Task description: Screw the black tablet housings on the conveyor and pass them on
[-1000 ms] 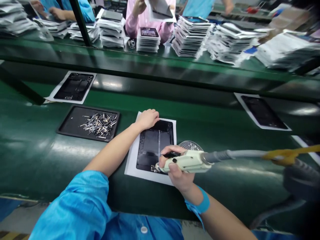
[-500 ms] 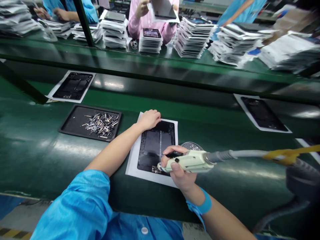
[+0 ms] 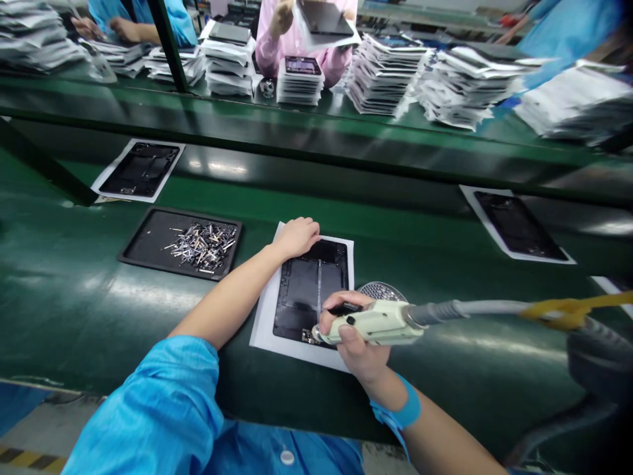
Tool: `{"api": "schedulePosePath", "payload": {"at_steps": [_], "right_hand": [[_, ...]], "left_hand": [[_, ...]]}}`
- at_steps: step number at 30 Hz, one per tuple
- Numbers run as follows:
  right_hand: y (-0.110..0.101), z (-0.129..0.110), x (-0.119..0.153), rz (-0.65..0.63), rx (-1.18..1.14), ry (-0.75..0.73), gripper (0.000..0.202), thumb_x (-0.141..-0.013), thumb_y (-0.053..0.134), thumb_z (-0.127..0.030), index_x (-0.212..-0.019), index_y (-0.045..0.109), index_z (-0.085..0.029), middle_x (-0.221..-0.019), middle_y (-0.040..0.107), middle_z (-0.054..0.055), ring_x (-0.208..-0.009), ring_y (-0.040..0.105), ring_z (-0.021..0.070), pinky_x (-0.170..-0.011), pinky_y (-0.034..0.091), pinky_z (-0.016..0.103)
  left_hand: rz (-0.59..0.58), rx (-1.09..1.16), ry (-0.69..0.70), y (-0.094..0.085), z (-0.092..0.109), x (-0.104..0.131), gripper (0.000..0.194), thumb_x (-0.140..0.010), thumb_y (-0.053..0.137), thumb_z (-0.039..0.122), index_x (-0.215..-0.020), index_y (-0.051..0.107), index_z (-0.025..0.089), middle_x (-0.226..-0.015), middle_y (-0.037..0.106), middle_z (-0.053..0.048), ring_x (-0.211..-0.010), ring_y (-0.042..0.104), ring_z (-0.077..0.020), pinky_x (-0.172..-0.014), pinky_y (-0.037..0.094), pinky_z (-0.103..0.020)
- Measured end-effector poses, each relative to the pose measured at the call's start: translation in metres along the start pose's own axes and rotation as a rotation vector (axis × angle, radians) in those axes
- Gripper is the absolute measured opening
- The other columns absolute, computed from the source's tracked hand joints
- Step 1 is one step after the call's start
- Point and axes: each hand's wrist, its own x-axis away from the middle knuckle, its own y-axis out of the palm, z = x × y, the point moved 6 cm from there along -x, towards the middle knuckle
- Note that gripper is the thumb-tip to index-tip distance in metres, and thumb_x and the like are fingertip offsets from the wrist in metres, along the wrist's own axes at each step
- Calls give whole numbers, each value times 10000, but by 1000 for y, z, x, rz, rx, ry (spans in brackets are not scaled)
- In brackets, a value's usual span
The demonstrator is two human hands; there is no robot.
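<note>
My right hand [image 3: 363,349] is wrapped round a pale green electric screwdriver [image 3: 378,323] with a black lever and a grey cable. The tool lies nearly level, its tip at a small circuit board [image 3: 310,336] on the near edge of an opened black tablet housing [image 3: 299,300]. That housing rests on a white sheet [image 3: 264,323]. My left hand [image 3: 299,237] is curled over its far edge, fingers bent down; the fingertips are partly hidden. Beside the tool, partly behind it, sits a round metal dish [image 3: 380,290] with a dimpled surface.
A black tray [image 3: 148,247] of small loose parts lies to the left. More tablet housings on sheets lie at back left [image 3: 141,170] and right [image 3: 519,224]. A shelf [image 3: 237,112] with stacked sheets crosses the back; people work behind it. The screwdriver's cable [image 3: 489,307] runs right.
My hands and the screwdriver stay nearly in place; the view shifts slightly. Behind the shelf, a person in blue at the right has moved further right.
</note>
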Motion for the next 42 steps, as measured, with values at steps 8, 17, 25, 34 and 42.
{"api": "schedulePosePath", "payload": {"at_steps": [8,17,25,34,42], "right_hand": [[-2,3,0,27,2,22,360,-866,739,-419,-1142,585,-246,-961,663,40,-537,652,124,-486,547,288],[-3,6,0,0,-2,36,326,-902,705,-392,-1181,597,-264,-982,650,29,-552,651,119,-465,554,275],[0,1,-2,11,0,48,315,-898,708,-406,-1163,606,-269,-981,636,15,-561,659,115,-493,561,283],[-13,-32,-19,139,10,-86,318,-867,719,-424,-1116,601,-265,-929,652,12,-514,642,126,-452,550,294],[-22,-42,-26,227,15,-144,277,-871,702,-416,-1078,577,-279,-930,627,-8,-498,616,106,-403,527,255]], "left_hand": [[-5,5,4,0,0,1,212,-1019,532,321,-1004,698,191,-1024,691,-73,-991,624,-228,-852,459,-331],[-14,26,-2,-1,1,0,216,-1017,533,322,-1002,701,188,-1026,684,-77,-991,622,-231,-856,456,-333],[-27,22,3,1,-1,0,229,-1022,521,327,-1011,699,183,-1028,683,-83,-1005,619,-240,-863,462,-343],[-109,373,222,-23,65,62,183,-960,564,209,-1070,709,187,-1086,720,-72,-1015,651,-206,-910,487,-302],[-394,772,84,-5,94,131,283,-800,590,67,-1007,739,190,-757,701,29,-660,611,-105,-648,438,-187]]}}
